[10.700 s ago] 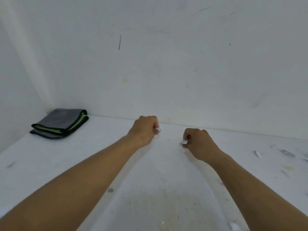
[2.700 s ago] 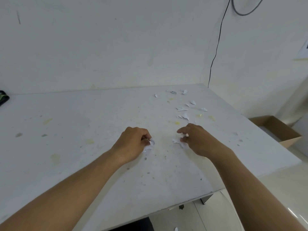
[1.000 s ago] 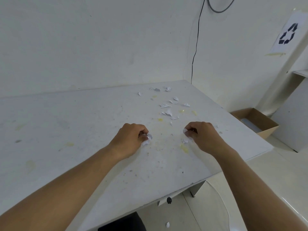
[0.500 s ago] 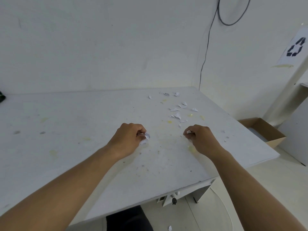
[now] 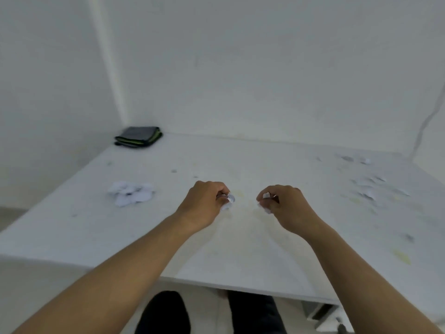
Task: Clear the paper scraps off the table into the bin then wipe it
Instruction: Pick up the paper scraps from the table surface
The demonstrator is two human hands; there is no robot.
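My left hand (image 5: 204, 203) hovers over the middle of the white table (image 5: 240, 249), fingers curled round white paper scraps (image 5: 228, 203). Just to its right, my right hand (image 5: 285, 208) pinches more small scraps (image 5: 266, 196). A pile of gathered scraps (image 5: 131, 193) lies on the table's left part. Several loose scraps (image 5: 366, 189) are scattered at the right side. A folded grey cloth with green edging (image 5: 138, 136) sits in the far left corner. The bin is out of view.
White walls enclose the table at the back and left. A dark cable (image 5: 426, 121) runs down the wall at the right. The table's near edge is below my forearms, with my dark trousers (image 5: 163, 314) under it. Yellowish stains (image 5: 401, 257) mark the tabletop.
The view has swung left: the cardboard box and recycling sign are gone from sight, while the cloth and a scrap pile have come into view. Both hands still hold scraps.
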